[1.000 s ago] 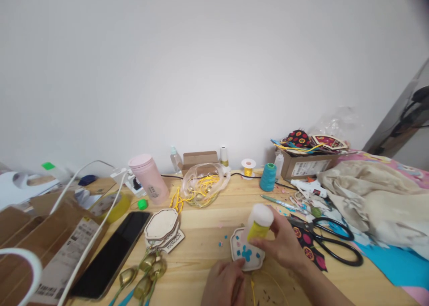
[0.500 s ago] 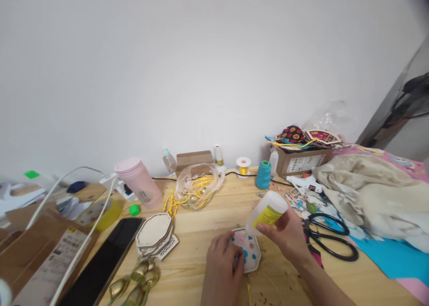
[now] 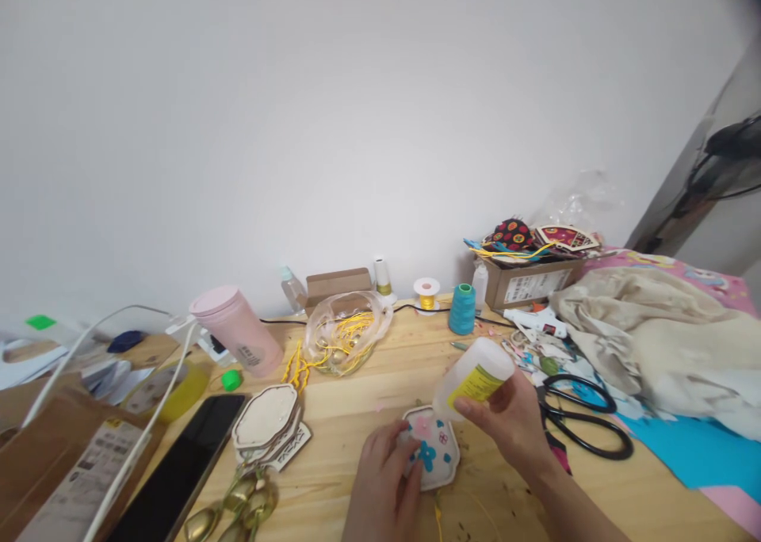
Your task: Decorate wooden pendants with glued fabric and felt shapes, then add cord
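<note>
White plaque [image 3: 440,471] w/ blue + pink flowers on table [image 3: 326,479], near centre. L hand [image 3: 384,475] has fingers bent over its left edge; pinch hidden, can't tell. R hand [image 3: 514,419] wrapped round tilted bottle [image 3: 476,379], tip prob. just above plaque. Scissors [image 3: 586,435] right, phone [image 3: 181,467] left.

A pale wood-grained counter [image 3: 338,431] fills the lower part of the frame. On it are a dark phone [image 3: 185,459] and gold-coloured pieces [image 3: 239,494] at lower left, with a stack of scalloped plaques [image 3: 266,417], a green cap [image 3: 231,379] and a pink tumbler [image 3: 239,332] above; a flower-decorated plaque [image 3: 441,456] at lower centre; a teal thread cone [image 3: 462,311] right of centre; black-handled scissors [image 3: 586,439] and a blue sheet [image 3: 693,451] at lower right
</note>
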Demonstrator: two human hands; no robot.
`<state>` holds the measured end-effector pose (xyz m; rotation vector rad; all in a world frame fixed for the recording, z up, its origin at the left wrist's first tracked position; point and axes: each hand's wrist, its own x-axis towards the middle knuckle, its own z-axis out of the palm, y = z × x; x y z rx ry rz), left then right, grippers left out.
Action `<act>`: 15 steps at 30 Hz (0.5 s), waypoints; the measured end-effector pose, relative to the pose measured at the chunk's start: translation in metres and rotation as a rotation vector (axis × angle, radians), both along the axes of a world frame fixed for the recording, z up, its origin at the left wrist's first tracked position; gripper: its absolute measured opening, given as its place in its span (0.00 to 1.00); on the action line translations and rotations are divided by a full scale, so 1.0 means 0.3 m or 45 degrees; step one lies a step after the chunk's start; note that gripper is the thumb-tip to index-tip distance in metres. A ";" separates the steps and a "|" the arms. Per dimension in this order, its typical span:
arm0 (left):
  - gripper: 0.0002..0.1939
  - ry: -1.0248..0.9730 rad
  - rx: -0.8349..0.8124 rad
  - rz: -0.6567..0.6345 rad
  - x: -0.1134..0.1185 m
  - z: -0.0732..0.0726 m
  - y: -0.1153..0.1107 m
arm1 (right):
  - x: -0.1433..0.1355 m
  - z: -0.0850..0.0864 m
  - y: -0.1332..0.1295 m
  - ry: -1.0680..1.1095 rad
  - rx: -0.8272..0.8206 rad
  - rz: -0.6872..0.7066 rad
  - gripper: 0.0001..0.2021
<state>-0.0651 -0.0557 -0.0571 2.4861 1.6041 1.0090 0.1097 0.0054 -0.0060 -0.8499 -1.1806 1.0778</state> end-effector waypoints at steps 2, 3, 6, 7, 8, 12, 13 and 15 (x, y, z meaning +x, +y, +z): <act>0.18 0.102 0.122 -0.084 -0.020 -0.032 -0.006 | 0.000 0.000 0.001 0.013 -0.011 -0.003 0.19; 0.20 0.164 0.169 -0.092 -0.026 -0.050 -0.010 | 0.000 0.000 0.001 0.020 -0.017 -0.001 0.19; 0.24 0.328 0.207 -0.038 -0.031 -0.097 -0.023 | 0.001 0.000 0.001 0.040 -0.022 0.006 0.20; 0.25 0.359 0.208 -0.006 -0.029 -0.106 -0.027 | 0.001 0.001 0.001 0.044 -0.021 0.011 0.19; 0.26 0.376 0.210 0.025 -0.026 -0.112 -0.031 | 0.002 0.002 0.000 0.047 -0.019 0.013 0.19; 0.27 0.427 0.188 0.076 -0.020 -0.109 -0.041 | 0.005 0.008 0.000 0.053 -0.016 0.000 0.19; 0.27 0.436 0.176 0.083 -0.020 -0.106 -0.042 | 0.005 0.009 0.000 0.056 -0.019 0.000 0.20; 0.28 0.435 0.162 0.089 -0.020 -0.101 -0.044 | 0.006 0.009 0.000 0.061 -0.027 0.005 0.20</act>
